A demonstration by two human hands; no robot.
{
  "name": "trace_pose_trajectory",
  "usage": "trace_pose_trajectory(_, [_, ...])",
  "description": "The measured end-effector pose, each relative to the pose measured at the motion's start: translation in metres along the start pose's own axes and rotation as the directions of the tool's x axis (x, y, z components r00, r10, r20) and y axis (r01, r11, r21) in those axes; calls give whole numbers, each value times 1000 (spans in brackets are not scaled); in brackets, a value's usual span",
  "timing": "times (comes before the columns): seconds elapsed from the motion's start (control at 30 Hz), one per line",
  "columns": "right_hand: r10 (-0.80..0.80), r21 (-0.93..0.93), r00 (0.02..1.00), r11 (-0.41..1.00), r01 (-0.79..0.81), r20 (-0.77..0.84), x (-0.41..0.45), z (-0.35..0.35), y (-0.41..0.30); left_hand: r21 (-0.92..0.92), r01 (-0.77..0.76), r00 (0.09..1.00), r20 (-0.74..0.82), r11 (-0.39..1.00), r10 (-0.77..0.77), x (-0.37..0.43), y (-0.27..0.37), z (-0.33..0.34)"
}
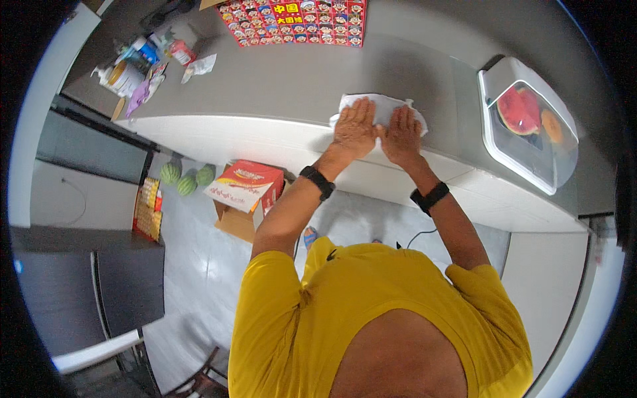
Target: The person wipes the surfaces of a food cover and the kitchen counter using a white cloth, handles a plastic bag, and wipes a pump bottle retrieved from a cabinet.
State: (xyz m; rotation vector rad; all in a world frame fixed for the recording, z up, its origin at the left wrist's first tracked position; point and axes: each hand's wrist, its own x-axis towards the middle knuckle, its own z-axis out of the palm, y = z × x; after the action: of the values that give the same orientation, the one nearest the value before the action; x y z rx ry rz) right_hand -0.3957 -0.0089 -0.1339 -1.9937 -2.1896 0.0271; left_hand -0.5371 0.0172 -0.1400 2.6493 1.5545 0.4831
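Note:
Both palms press down on a folded white cloth at the front edge of a grey countertop. My left hand covers the cloth's left part, its fingers straight and pointing away from me. Beside it, my right hand lies flat on the right part, the two thumbs almost touching. Neither hand curls around the cloth. Its ends show past the hands on both sides, while the part under the palms is hidden. Each wrist wears a black band.
A red printed box stands at the back. On the right, a clear-lidded container holds cut watermelon. Bottles and a purple cloth crowd the left end. Below, an opened carton and small watermelons sit on the floor.

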Motion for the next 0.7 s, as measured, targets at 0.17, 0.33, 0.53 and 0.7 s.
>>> trace_pose_trajectory(0.17, [41,10,998,999,-41,50,34,12,-90,30,7,999,43,1000,-8,-22,-88,-28])
trace_pose_trajectory(0.33, [14,-11,995,1000,-13,97,69,26,-175,57,11,997,80,998,-16,-36,-178,-53])
trace_pose_trajectory(0.53, [-57,235,992,969,81,-109,104,53,-247,112,20,989,146,994,-36,-52,-260,-78])
trace_pose_trajectory(0.7, [-123,232,964,956,179,-237,115,58,-277,95,28,991,128,995,-40,-62,-290,-85])
